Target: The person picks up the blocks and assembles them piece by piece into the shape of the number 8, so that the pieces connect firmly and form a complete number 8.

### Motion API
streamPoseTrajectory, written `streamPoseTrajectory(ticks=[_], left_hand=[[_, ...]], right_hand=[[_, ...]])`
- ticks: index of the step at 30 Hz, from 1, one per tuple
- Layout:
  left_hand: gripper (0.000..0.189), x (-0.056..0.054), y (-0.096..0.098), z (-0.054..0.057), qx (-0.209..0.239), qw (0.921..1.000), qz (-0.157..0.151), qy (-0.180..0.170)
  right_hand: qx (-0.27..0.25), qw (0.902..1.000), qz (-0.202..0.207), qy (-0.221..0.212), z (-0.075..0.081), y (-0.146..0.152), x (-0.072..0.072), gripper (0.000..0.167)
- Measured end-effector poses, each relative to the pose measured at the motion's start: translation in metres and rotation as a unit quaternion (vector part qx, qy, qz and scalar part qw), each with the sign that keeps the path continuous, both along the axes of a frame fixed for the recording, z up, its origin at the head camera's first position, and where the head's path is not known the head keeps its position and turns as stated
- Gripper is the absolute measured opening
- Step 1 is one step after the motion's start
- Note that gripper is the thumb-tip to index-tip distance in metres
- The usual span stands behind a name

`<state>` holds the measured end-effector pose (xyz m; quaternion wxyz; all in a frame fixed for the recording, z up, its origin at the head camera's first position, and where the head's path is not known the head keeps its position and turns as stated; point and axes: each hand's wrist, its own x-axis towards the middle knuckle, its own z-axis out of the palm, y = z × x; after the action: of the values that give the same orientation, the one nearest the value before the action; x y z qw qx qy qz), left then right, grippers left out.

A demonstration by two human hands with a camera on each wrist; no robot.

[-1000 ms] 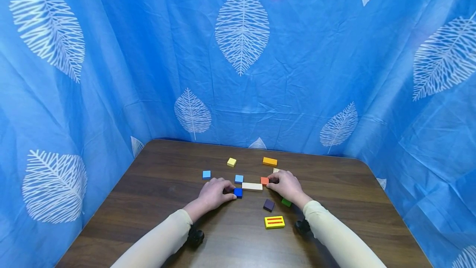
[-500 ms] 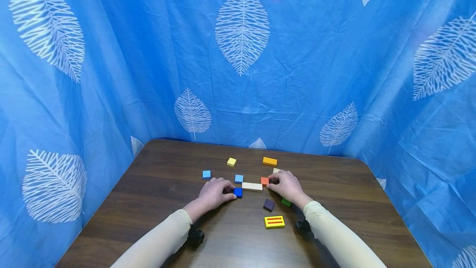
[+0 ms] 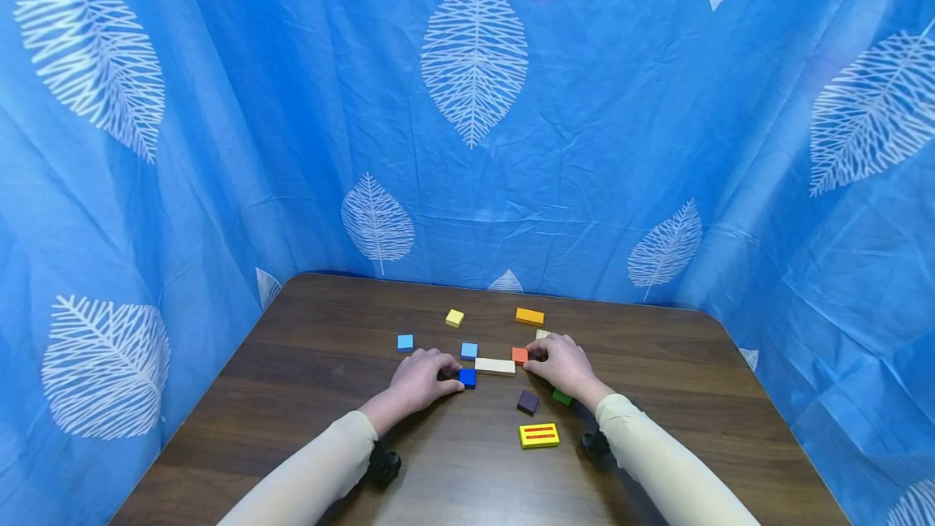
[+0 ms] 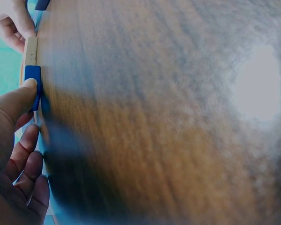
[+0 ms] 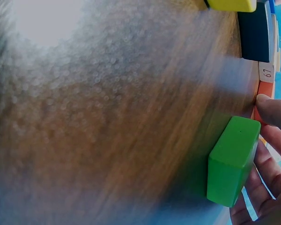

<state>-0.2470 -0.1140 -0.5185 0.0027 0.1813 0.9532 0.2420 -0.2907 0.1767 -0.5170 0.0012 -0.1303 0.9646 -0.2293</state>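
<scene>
My left hand [image 3: 421,380] pinches a dark blue block [image 3: 467,379] between thumb and fingers; the thumb presses its near side in the left wrist view. With thumb and fingertips, my right hand [image 3: 564,365] pinches an orange-red block [image 3: 519,355]. Between these two lies a long pale wooden block [image 3: 495,367], flat on the table. A light blue block [image 3: 470,351] sits just behind its left end. In the right wrist view a green block [image 5: 232,159] stands near the right fingers; in the head view the right wrist partly covers it.
Around the hands on the brown table [image 3: 307,396] lie a second light blue block [image 3: 405,342], a pale yellow block [image 3: 454,318], an orange block [image 3: 529,316], a dark purple block [image 3: 527,402] and a yellow block with red stripes [image 3: 539,436]. A wooden block [image 3: 542,334] is partly hidden behind the right hand.
</scene>
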Motion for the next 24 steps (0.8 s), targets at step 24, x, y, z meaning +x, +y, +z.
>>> streamPoseTrajectory(ticks=[24], left_hand=[[0.029,-0.0002,0.0008,0.0011,-0.002,0.9999,0.001,-0.012]], right_hand=[[-0.007,1.0000,0.002,-0.005,0.0014,0.0015,0.0010,0.032]])
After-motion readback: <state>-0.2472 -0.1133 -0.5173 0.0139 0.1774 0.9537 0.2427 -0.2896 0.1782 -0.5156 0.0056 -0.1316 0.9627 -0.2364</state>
